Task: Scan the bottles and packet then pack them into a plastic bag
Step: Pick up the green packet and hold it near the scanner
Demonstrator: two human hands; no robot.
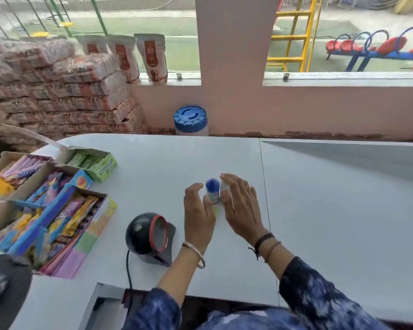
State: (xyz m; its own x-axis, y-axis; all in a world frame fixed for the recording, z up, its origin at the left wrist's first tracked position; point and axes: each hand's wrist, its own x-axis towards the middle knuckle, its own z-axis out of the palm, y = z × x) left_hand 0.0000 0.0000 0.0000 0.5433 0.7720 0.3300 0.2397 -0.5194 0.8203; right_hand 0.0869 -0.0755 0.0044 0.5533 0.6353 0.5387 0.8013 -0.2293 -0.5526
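Two small bottles [212, 190] stand upright, touching, mid-surface [320, 198], beyond the scanner [150, 234]. Left hand [198, 210] and right hand [240, 203] flank them, fingers released, grasping nothing. Likely light, rigid, smooth plastic; take each round its body. The second bottle is blurred, mostly hidden.

A pale grey tabletop [320, 210] fills the lower frame, seamed right of centre. Behind it runs a low pink wall [296, 108] with a broad pillar [234, 39] at top centre. Windows [343, 32] either side let in daylight. Stacked sacks [57, 91] crowd the upper left.
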